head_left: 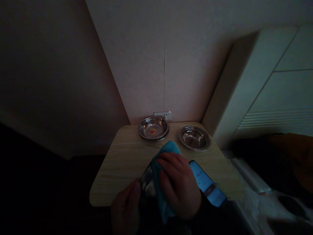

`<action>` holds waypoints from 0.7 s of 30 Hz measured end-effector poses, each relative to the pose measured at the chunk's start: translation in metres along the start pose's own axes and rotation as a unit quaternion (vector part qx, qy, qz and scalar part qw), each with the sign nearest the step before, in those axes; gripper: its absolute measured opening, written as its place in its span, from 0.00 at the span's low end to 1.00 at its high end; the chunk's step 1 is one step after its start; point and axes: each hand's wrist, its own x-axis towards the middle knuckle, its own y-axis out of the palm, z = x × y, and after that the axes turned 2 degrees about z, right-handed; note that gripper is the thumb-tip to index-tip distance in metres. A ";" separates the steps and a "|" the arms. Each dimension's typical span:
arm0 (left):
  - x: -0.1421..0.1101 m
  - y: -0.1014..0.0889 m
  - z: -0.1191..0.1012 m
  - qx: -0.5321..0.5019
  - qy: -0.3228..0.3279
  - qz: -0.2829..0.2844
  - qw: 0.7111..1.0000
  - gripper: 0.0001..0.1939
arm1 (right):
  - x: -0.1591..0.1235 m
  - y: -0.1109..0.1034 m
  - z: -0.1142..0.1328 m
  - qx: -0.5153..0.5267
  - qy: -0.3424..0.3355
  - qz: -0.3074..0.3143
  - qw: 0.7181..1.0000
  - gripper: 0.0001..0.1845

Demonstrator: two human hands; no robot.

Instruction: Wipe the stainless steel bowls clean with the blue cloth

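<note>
Near the table's front edge, my left hand (pixel 127 206) is closed on the left rim of a shiny metal bowl (pixel 148 186), which is tilted up and partly hidden. My right hand (pixel 179 182) presses a blue-green cloth (pixel 160 195) against the bowl, its fingers curled over the fabric. The cloth covers the bowl's right side and sticks up past the fingertips. Close beside my right hand lies a phone (pixel 207 184) with a lit screen showing a time.
Stacked metal bowls (pixel 153 128), the top one with a sticker, stand at the back of the wooden table (pixel 117 163). More metal bowls (pixel 195 138) sit at the back right. A wall socket (pixel 162 115) is behind. To the right rises a pale headboard (pixel 276 81). The room is dim.
</note>
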 end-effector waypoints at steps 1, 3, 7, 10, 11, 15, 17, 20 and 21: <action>0.000 0.000 -0.001 0.001 0.005 -0.003 1.000 0.19 | 0.001 0.000 -0.003 0.004 0.020 0.003 1.000 0.14; 0.000 0.001 -0.004 -0.004 0.007 0.006 1.000 0.18 | 0.001 0.001 -0.003 -0.002 0.038 0.001 0.999 0.14; 0.000 0.003 -0.005 -0.033 -0.005 0.019 0.999 0.19 | -0.003 0.003 0.005 -0.030 -0.021 -0.005 0.999 0.12; -0.001 0.002 -0.004 -0.017 -0.014 0.000 1.000 0.19 | 0.000 0.001 -0.003 -0.014 0.004 0.007 1.000 0.13; -0.001 0.002 -0.003 -0.007 -0.014 -0.007 1.000 0.19 | 0.002 0.001 -0.006 -0.007 0.025 0.009 1.000 0.14; 0.000 0.002 -0.002 -0.006 -0.020 0.019 1.000 0.19 | 0.001 0.001 -0.001 -0.007 0.017 -0.004 1.000 0.13; 0.000 0.002 -0.001 -0.021 -0.029 0.020 0.999 0.19 | -0.001 0.002 0.005 -0.008 -0.021 -0.006 1.000 0.12; -0.002 0.002 0.003 -0.029 -0.025 -0.002 0.999 0.19 | 0.000 0.004 0.001 0.015 0.000 0.006 1.000 0.12; -0.002 0.001 0.004 -0.024 -0.024 0.000 0.999 0.19 | 0.002 0.005 -0.002 0.024 0.028 0.009 0.999 0.13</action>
